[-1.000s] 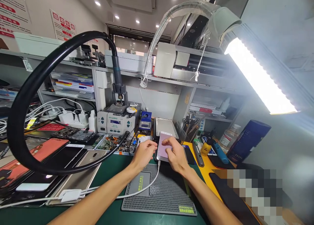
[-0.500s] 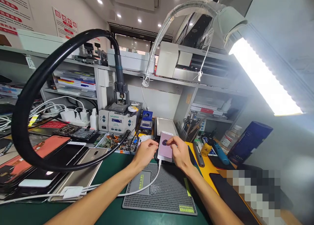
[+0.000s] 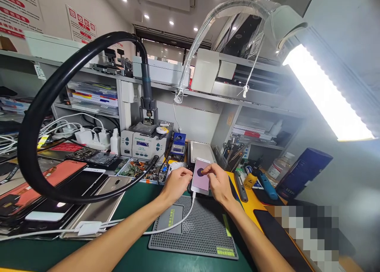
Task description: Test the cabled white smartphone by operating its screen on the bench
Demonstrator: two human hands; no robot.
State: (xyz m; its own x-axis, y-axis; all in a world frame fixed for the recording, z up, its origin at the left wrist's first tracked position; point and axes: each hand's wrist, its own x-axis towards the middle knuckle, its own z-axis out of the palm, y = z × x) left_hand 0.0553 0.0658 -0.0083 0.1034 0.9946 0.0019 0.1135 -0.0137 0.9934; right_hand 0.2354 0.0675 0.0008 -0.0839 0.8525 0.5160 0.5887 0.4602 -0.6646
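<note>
One slim phone [image 3: 200,181], white frame, smooth pinkish screen with a dark round patch, toward the bench's [image 3: 138,204] far edge. We see the left hand's [image 3: 177,185] grip together, fingers bunched just beside it. Right hand [image 3: 219,183] curls over the screen; we can't tell if that grip is closed. White cable [image 3: 192,208], plugged into the phone's near end, crosses a grey perforated mat [image 3: 204,228] toward the bench's left edge. Also on the left: glossy black hose [image 3: 23,133] looping over flat handsets [image 3: 74,193].
</note>
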